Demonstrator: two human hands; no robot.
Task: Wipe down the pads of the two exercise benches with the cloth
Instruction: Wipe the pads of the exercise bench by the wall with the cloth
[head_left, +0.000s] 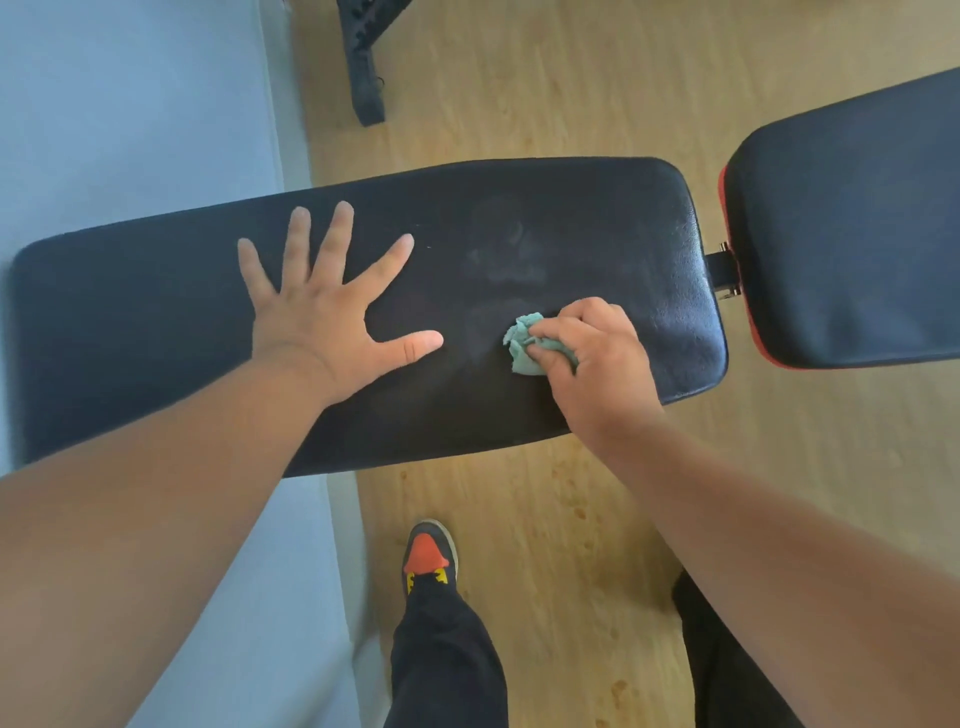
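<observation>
A long black bench pad lies across the middle of the view. My left hand rests flat on it with fingers spread wide. My right hand grips a crumpled light green cloth and presses it onto the pad's right half. Faint damp smears show on the pad above the cloth. To the right, a second black pad with red trim joins the first by a metal hinge.
The floor is light wood. A pale wall runs along the left. A black metal frame leg stands at the top. My shoe with an orange toe and dark trouser leg are below the bench.
</observation>
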